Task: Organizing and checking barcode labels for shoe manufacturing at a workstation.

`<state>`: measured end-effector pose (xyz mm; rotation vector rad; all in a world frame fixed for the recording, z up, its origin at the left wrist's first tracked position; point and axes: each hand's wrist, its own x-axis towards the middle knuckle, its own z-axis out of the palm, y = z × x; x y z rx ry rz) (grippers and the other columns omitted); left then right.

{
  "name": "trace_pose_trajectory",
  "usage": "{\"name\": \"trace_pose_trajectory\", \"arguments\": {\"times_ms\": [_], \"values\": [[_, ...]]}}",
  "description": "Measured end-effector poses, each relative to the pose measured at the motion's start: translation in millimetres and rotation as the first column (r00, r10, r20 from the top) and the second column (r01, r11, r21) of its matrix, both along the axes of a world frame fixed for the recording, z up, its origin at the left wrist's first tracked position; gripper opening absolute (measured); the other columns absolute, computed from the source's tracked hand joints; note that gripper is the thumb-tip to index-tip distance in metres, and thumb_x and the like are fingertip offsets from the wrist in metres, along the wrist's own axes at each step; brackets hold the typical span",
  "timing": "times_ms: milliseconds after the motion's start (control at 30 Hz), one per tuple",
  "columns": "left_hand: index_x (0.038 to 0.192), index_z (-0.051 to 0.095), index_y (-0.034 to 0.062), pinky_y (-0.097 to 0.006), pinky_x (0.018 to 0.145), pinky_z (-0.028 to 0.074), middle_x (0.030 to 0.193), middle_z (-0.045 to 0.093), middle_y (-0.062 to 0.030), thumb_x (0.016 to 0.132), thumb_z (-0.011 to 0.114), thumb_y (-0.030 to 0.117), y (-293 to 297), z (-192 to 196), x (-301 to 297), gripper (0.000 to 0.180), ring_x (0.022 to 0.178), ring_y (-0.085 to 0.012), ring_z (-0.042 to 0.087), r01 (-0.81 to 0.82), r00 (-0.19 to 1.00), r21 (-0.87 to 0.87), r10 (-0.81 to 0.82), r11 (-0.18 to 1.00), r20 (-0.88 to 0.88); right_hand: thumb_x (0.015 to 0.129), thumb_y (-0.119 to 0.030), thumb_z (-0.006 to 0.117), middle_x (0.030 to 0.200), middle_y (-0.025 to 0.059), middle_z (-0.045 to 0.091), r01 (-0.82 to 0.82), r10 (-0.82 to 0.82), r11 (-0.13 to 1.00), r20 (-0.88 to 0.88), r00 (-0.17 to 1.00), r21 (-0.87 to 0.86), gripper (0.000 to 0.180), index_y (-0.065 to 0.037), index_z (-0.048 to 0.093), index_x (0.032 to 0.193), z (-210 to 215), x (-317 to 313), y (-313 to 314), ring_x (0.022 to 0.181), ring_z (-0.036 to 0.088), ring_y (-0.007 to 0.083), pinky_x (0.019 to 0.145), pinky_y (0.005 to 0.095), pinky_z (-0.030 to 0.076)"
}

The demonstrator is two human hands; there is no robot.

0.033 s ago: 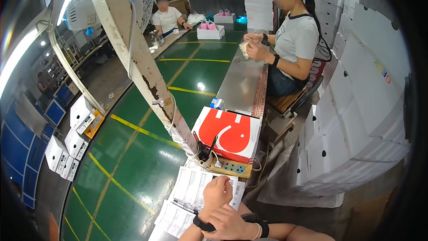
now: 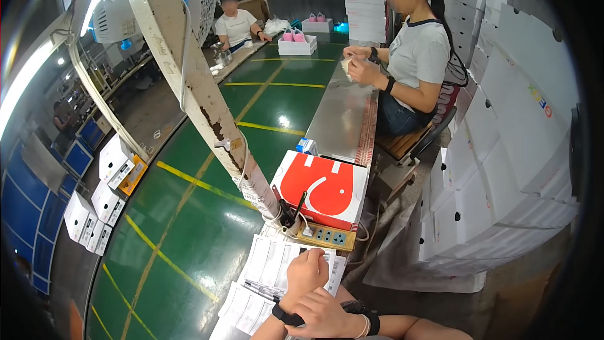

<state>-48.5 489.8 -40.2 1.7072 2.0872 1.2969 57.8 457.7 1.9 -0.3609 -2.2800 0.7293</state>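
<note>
Steel tabletop (image 2: pixel 340 113) — red-and-white shoebox (image 2: pixel 322 189), yellow power strip (image 2: pixel 327 236), white label sheets (image 2: pixel 270 264), pen (image 2: pixel 261 288) lying on it.

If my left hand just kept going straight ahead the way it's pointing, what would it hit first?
Probably the power strip. The left hand rests fisted on the label sheets, pointing up the bench; the red and white box sits just beyond.

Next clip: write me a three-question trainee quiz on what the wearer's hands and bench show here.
1. True or false: the left hand rests on the label sheets.
2. What lies just beyond the power strip? A) red and white box B) blue bucket C) green bottle
3. Fill in: the right hand lies over the left ____.

Key: 1 true; 2 A; 3 wrist.
</note>
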Motion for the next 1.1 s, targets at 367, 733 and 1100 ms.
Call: {"name": "trace_pose_trajectory", "arguments": {"times_ms": [367,733,1100], "values": [[0.088,0.06,0.0031,-0.039,0.055,0.049,0.068,0.062,-0.0121,0.076,0.059,0.007,-0.7,-6.4,10.4,0.013,0.061,-0.0281,0.062,0.238,0.946,-0.083,-0.251,0.968,-0.205,0.068,-0.032,0.071,0.067,0.0046,0.051,-0.003,0.003,1.0,-0.017,1.0,0.025,0.03,-0.005,0.058,0.071,-1.5,14.1,4.0,0.063,0.052,0.0185,0.064,0.0304,0.035],[0.092,0.057,0.0044,-0.038,0.057,0.047,0.064,0.054,-0.008,0.075,0.058,0.012,1.7,-3.5,29.2,0.018,0.061,-0.0272,0.058,0.358,0.898,-0.074,-0.365,0.931,-0.244,0.07,-0.033,0.07,0.063,0.0037,0.05,-0.046,0.055,0.988,-0.063,0.996,0.145,0.032,-0.007,0.054,0.064,-4.8,28.4,10.9,0.062,0.05,0.0171,0.061,0.0292,0.033],[0.082,0.051,0.0074,-0.037,0.06,0.048,0.071,0.057,-0.0083,0.075,0.057,0.014,16.4,-16.6,63.4,0.011,0.068,-0.026,0.061,0.478,0.751,-0.272,-0.549,0.835,-0.366,0.062,-0.031,0.073,0.067,0.0097,0.051,0.086,-0.067,0.984,-0.122,0.99,0.153,0.032,-0.006,0.053,0.066,-12.0,57.6,11.7,0.063,0.052,0.0251,0.06,0.0364,0.036]]}}
